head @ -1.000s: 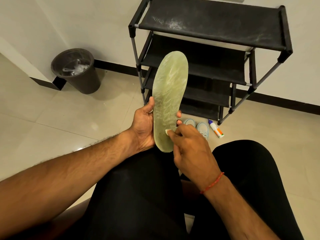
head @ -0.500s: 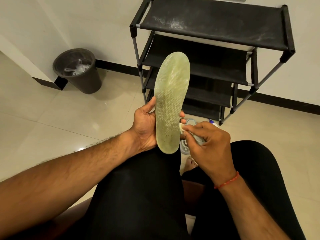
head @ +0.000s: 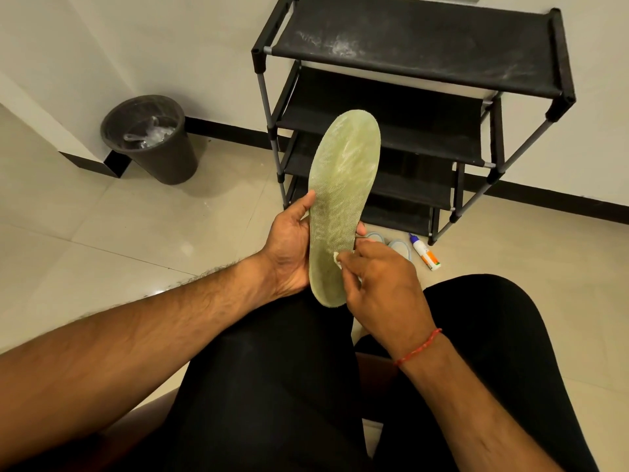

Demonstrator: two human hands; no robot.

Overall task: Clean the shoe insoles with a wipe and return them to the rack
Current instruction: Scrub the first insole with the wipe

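In front of the rack (head: 408, 46), insole (head: 340, 206): pale green, mesh-textured, held upright with the toe end overlapping the rack's middle shelves.
Left hand (head: 289, 247): gripping the insole's lower half, thumb on the edge away from the rack's foot, fingers wrapped behind.
Right hand (head: 384, 287): pinching a small white wipe (head: 338, 258), pressed against the insole's face near the heel.
Red thread (head: 418, 349): around the right wrist.
Bin (head: 149, 137): dark, left of the rack, against the wall.
Bottle (head: 425, 252): lying at the rack's foot, beside a pale blue pair (head: 398, 247), too hidden to identify.
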